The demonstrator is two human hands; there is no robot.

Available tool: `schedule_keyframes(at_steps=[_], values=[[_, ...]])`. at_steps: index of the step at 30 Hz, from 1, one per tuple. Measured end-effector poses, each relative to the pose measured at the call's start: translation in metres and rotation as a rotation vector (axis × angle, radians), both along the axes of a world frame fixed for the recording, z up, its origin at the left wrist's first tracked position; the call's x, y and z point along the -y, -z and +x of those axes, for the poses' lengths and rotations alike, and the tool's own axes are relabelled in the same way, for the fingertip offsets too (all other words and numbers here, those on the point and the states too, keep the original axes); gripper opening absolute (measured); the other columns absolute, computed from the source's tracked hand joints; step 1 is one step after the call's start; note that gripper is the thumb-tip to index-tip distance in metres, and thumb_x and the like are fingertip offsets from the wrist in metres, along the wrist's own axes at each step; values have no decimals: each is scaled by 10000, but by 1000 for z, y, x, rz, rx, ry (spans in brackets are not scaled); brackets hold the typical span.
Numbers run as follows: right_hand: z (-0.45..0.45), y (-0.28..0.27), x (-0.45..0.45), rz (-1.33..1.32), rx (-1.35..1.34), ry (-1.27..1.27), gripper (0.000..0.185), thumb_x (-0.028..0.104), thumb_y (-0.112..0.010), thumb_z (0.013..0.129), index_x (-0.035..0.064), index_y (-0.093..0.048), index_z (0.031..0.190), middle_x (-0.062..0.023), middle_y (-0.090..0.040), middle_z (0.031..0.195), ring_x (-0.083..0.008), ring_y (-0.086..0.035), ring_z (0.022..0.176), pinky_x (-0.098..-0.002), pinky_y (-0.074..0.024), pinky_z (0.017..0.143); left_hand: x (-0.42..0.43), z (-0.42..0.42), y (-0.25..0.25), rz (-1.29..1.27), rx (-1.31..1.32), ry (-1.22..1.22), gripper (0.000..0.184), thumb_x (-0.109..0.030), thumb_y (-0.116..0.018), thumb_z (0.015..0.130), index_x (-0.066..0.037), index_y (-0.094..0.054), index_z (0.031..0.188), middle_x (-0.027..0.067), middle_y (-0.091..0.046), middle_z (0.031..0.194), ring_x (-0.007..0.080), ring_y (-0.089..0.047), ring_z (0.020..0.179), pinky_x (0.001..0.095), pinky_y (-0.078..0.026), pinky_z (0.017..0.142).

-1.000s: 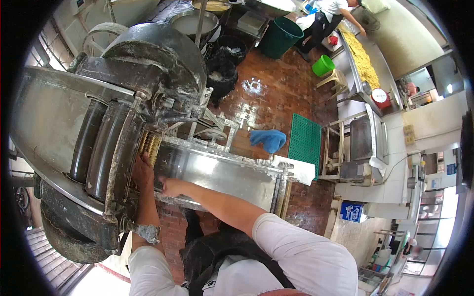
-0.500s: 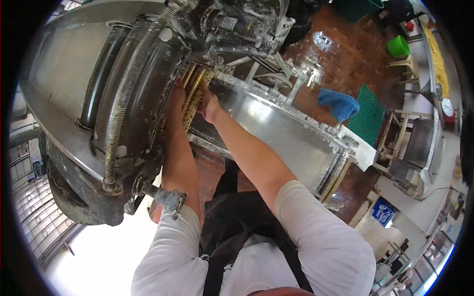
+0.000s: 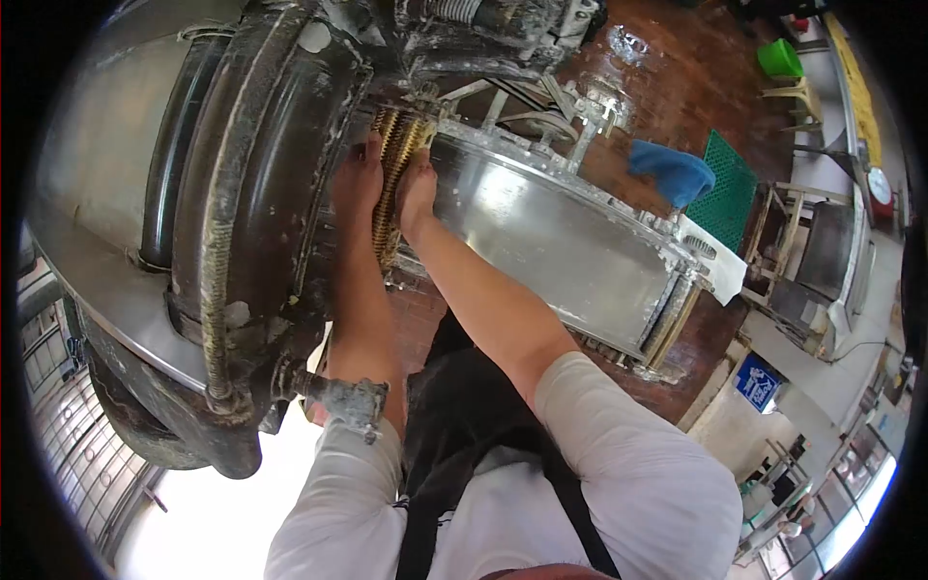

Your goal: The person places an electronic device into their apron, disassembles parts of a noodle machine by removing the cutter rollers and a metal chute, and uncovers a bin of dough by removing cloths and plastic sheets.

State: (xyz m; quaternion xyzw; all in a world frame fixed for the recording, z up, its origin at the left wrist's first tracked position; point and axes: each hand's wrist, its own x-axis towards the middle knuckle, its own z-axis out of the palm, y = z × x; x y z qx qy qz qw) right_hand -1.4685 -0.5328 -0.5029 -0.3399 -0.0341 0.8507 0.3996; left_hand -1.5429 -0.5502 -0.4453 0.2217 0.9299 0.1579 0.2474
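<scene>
A pair of ridged, brass-coloured rollers [image 3: 397, 184] stands lengthwise between my hands, beside the large dark roller [image 3: 282, 164] of a machine. My left hand [image 3: 360, 182] grips their left side, its fingers partly hidden against the ridges. On the right side, my right hand [image 3: 417, 196] is closed around the edge of the same rollers, its fingertips out of sight. A long metal conveyor bed [image 3: 541, 242] extends to the right from just beyond my right hand.
A flour-dusted metal fitting [image 3: 353, 406] juts out beside my left forearm. Dusty machine parts [image 3: 483, 43] rise at the far side. A blue cloth [image 3: 674, 174], a green mat [image 3: 723, 188] and a green bucket [image 3: 779, 59] are off to the right.
The ridged rollers and both hands show more fully, having come out from beside the large roller and a little to the right. The view has shifted slightly.
</scene>
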Motion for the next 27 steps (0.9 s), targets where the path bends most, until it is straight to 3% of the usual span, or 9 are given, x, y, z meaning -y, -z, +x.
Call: schedule_keyframes(at_steps=[2,4,5,7,10,11,14,23,27], values=[[-14,29,-2,-8,-119,154,503,394,-332,1064,-29,-539,1241,-142,-620,1205,-278,-572,1042,-374,-409,970,-10,-6,10,24,27,-7,883,-759,-232,915,-54,-545,1346,239,-595,1269,446,-556,1163,547,-422,977],[-26,81,-4,133,304,11,508,376,-331,1064,-61,-562,1180,-193,-636,1158,-296,-574,999,-391,-411,952,-13,-21,17,26,71,31,898,-767,-235,909,-47,-562,1334,243,-600,1263,450,-559,1159,538,-422,979],[-23,58,-2,94,345,19,514,374,-330,1064,-71,-569,1158,-204,-643,1138,-302,-576,979,-399,-417,938,-17,-20,6,-64,177,-46,893,-759,-241,916,-36,-598,1300,242,-604,1264,445,-557,1175,524,-417,984],[-8,34,0,149,497,-74,528,367,-319,1066,-79,-600,1095,-215,-662,1062,-301,-584,935,-401,-440,888,-13,-2,6,54,60,-5,879,-749,-262,921,-28,-597,1296,250,-605,1259,441,-554,1186,513,-416,985],[17,54,1,125,377,-28,530,377,-314,1066,-63,-607,1102,-183,-665,1050,-286,-593,957,-393,-450,871,-15,38,-19,93,155,78,820,-698,-324,939,-11,-556,1321,259,-569,1307,439,-533,1219,490,-418,1003],[54,22,-3,81,383,-44,511,369,-301,1069,-37,-606,1123,-156,-660,1058,-260,-593,963,-386,-454,870,-15,60,-18,97,173,97,811,-685,-334,943,-1,-543,1327,264,-560,1315,438,-531,1221,487,-419,1007],[133,18,-5,-33,300,33,454,361,-295,1066,12,-563,1178,-111,-646,1048,-238,-638,922,-395,-522,829,-16,129,19,87,133,143,804,-651,-346,952,36,-507,1336,297,-544,1311,437,-531,1217,488,-418,1017],[294,15,-5,186,941,-34,423,371,-367,1059,-1,-568,1053,-108,-616,879,-227,-569,784,-370,-446,723,-25,256,44,171,573,198,824,-644,-396,951,66,-465,1365,320,-545,1300,448,-513,1235,436,-407,1037],[333,-8,-1,464,1275,-147,332,295,-416,1051,-13,-539,1061,-162,-584,796,-312,-573,745,-413,-447,706,-32,283,62,324,1068,90,788,-650,-397,965,22,-495,1364,197,-606,1268,289,-596,1137,360,-446,989]])
